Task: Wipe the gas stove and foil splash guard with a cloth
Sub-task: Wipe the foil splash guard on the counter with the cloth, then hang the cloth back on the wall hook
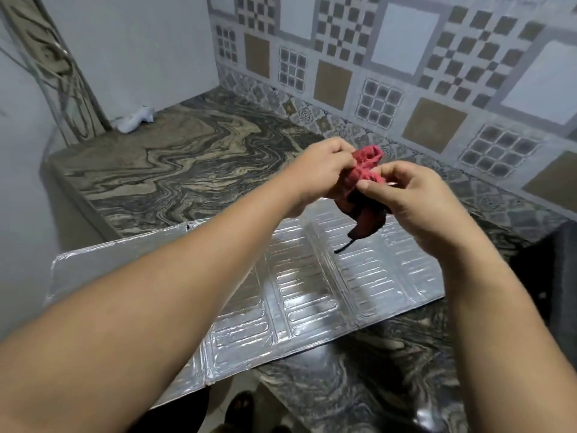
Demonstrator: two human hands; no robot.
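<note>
A bunched red cloth (pixel 368 164) is held in the air above the counter by both hands. My left hand (pixel 318 170) grips its left side and my right hand (pixel 406 195) pinches its right side with fingertips. A dark end of the cloth hangs down below my right hand. The foil splash guard (pixel 299 295), a silver embossed sheet, lies flat on the counter under my forearms, and its near edge juts past the counter's front. No gas stove is in view.
The marbled stone counter (pixel 175 170) runs back to a patterned tile wall (pixel 374 73). A white object (pixel 137 120) lies in the far left corner. Below the counter's front edge, dark footwear (pixel 240 407) shows on the floor.
</note>
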